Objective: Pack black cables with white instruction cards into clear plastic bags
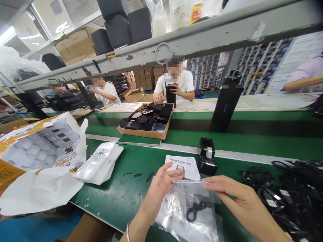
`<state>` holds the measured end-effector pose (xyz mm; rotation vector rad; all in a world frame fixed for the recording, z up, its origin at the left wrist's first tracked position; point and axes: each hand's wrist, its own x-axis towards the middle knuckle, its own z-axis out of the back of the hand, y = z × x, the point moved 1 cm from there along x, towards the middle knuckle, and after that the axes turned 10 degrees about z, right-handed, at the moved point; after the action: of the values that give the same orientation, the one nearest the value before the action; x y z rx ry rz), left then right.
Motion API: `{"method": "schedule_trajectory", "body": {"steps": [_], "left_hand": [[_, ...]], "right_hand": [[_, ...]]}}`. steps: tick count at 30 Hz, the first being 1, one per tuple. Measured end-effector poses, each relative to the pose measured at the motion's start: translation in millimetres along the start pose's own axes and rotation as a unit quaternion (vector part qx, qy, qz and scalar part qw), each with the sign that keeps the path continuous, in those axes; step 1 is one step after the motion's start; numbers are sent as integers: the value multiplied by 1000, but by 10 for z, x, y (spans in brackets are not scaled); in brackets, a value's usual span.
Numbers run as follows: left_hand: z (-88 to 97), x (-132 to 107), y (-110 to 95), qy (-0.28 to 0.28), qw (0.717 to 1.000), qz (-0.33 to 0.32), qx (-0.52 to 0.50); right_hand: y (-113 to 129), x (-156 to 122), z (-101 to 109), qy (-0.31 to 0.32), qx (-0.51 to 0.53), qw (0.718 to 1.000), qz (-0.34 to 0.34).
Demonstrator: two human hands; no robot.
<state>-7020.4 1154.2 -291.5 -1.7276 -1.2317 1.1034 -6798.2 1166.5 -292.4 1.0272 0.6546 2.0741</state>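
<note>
— How is the clear plastic bag (193, 198) held?

— It is pinched at its top edge from both sides. The left hand (161, 181) is closed on the left corner and the right hand (234, 198) on the right one. The bag is kept just above the green bench (126, 191), near its front edge and about the middle, and a black coiled cable (194, 211) is seen through the film.

— What could go wrong from here?

— The film looks slick and is gripped by fingertips only, so a corner could be let slip and the cable spilled. The white printed leaflet (183, 164) just beyond the bag could be creased if it is caught against the bag's mouth. A loop from the tangled heap of black cables (290, 188), near on the right, could be snagged by the right forearm and dragged along.

— What cannot be made out?

— Whether the bag's mouth is open or sealed cannot be told. It is also unclear whether the leaflet's near edge is inside the bag or behind it. More film lies beneath and is cut off at the bottom, so it cannot be counted.
</note>
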Motion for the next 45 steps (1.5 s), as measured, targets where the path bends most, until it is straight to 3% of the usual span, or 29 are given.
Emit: {"method": "schedule_trajectory", "body": {"steps": [2, 4, 8, 11, 15, 19, 24, 30, 34, 38, 45], "left_hand": [[-40, 25, 116, -11, 997, 32, 67], [-74, 53, 237, -38, 989, 52, 135], [-86, 80, 370, -68, 987, 21, 146], [-71, 74, 398, -67, 987, 6, 145], [-62, 60, 409, -66, 989, -1, 132], [-52, 63, 410, -81, 989, -3, 125], [-41, 82, 426, -80, 991, -1, 107], [-31, 72, 419, -97, 989, -7, 115], [-55, 39, 413, -101, 985, -10, 140], [-142, -25, 422, -106, 977, -20, 183], [-212, -171, 441, -130, 958, -12, 255]], "right_hand": [[-16, -41, -13, -1, -15, 1000, 19], [-65, -42, -4, -37, -44, 998, -7], [-292, 124, 86, -140, -141, 957, -210], [-461, 340, 124, -116, -129, 943, -284], [-503, 503, 80, -127, -11, 938, -323], [-376, 436, -63, -179, 108, 925, -318], [-383, 243, -306, -183, 63, 935, -297], [-466, -9, -256, -144, -63, 941, -299], [-105, -160, -267, -50, 84, 957, -273], [230, -117, -490, -25, 203, 929, -308], [222, 32, -618, 78, 64, 929, -356]]}}
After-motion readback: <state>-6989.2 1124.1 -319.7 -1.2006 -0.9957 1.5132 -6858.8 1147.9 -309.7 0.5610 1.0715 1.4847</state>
